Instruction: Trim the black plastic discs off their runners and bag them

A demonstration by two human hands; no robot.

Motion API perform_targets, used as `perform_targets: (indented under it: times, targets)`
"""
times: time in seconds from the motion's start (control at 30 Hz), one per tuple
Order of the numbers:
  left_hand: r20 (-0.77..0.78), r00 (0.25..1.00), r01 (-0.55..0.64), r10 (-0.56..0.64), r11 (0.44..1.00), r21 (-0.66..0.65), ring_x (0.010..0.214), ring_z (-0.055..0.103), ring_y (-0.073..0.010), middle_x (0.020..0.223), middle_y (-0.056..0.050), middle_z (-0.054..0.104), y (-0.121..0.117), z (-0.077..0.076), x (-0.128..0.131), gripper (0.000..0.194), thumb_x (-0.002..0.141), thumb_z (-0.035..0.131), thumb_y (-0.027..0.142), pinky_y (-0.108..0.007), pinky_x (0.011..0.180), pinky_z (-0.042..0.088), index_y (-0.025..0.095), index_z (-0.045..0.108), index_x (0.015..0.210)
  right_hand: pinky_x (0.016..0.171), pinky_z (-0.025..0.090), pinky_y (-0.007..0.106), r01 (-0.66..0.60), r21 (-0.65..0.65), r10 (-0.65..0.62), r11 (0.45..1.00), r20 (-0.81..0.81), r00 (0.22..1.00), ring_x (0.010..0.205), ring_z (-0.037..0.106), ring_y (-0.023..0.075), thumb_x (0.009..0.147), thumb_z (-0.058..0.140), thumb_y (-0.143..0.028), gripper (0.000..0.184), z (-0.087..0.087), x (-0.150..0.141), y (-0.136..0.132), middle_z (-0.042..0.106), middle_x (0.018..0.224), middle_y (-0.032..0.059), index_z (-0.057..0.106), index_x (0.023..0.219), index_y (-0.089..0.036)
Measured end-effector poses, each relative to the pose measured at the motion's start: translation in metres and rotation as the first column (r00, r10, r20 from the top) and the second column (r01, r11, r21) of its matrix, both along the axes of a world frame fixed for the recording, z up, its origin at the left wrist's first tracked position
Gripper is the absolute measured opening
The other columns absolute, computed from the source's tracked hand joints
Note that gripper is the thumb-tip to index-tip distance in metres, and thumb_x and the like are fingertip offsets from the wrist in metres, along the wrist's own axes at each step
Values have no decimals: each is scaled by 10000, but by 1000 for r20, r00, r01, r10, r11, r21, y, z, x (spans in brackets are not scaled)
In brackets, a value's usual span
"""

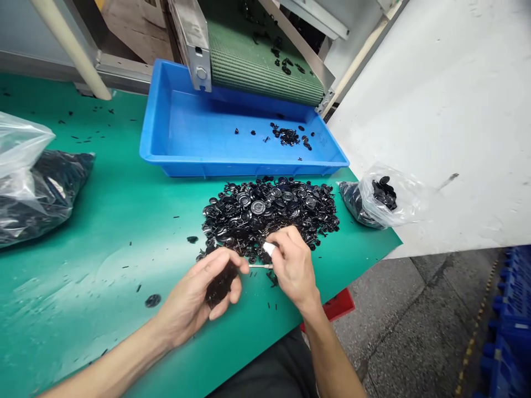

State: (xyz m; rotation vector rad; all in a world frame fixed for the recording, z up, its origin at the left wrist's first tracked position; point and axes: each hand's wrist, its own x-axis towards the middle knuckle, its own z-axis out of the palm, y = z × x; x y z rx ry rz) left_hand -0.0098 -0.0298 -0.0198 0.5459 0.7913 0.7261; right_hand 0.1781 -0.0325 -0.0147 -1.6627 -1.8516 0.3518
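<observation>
My left hand (205, 287) is curled round a clump of black plastic parts (220, 284) in its palm. My right hand (293, 265) is closed in a pinch at the near edge of a heap of round black plastic parts (286, 204); a white covering shows on one of its digits. What its fingertips pinch is hidden. Between the two hands runs a thin pale stick (260, 266); I cannot tell which hand holds it. Small black pieces lie on the green tabletop (103, 221) around both hands.
A blue tray (194, 127) with a few black parts stands behind the heap, under the green conveyor belt (261, 61). Clear bags of black parts lie at left (37, 193) and right (373, 199). A red bin (340, 305) shows below the table edge; blue crates (512, 331) stand far right.
</observation>
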Motion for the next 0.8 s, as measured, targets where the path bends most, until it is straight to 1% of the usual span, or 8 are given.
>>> perform_targets:
  times: [0.07,0.13,0.23,0.3,0.37,0.47,0.63,0.8]
  targets:
    - [-18,999,46,-46,999,-1,446,461,-63,774,-17,671,1,0,0,318,875,633,493,-142,326,273,187,587,800,736,496,281,-25,65,32,998,-103,994,812,598,156,863,438,-33,277,1,2,-7,591,937,44,660,904,-194]
    - [-39,995,87,-88,996,-14,408,400,-43,716,8,659,1,1,2,301,881,632,486,-141,330,235,194,589,823,735,507,287,-58,147,81,987,-158,984,825,613,167,877,444,-29,283,1,2,-14,606,920,51,669,902,-200]
    - [-69,991,113,-113,993,-17,398,387,-44,676,31,624,1,3,6,289,891,613,491,-146,325,203,203,597,878,750,532,279,-172,245,218,954,-177,960,860,641,169,904,461,-22,286,2,-3,-22,641,943,61,681,944,-199]
    - [-89,988,123,-123,992,-8,371,357,-34,612,39,575,1,2,7,358,889,597,525,-148,317,194,181,579,791,794,549,272,-264,267,319,927,-190,929,916,654,164,911,446,-3,305,1,-7,-25,666,995,67,673,988,-191]
    - [-110,986,129,-127,992,7,349,331,-23,547,53,527,0,0,7,395,864,629,530,-140,315,195,169,548,723,868,552,289,-315,231,367,921,-238,899,1002,651,167,906,406,15,350,1,-10,-29,675,1066,74,655,1043,-188]
    - [-140,982,132,-125,990,43,335,331,-19,521,70,522,-2,-3,5,362,835,677,503,-128,316,202,172,555,756,910,554,304,-291,105,309,951,-376,874,1057,640,169,891,397,3,410,0,-10,-33,655,1138,74,606,1180,-199]
    - [-191,953,256,-236,962,91,313,317,-28,443,79,497,-3,-4,3,401,847,640,545,-131,323,227,187,512,718,701,553,231,-261,-39,224,964,-406,886,788,622,121,842,546,-70,372,-3,-8,-37,619,1038,44,631,1175,-213]
    - [-247,927,316,-281,942,113,316,294,-39,409,82,478,-4,-5,2,430,865,576,595,-149,339,234,201,491,717,667,491,231,-281,-106,239,954,-296,925,696,564,120,833,515,-66,324,1,-8,-37,602,809,3,676,1078,-205]
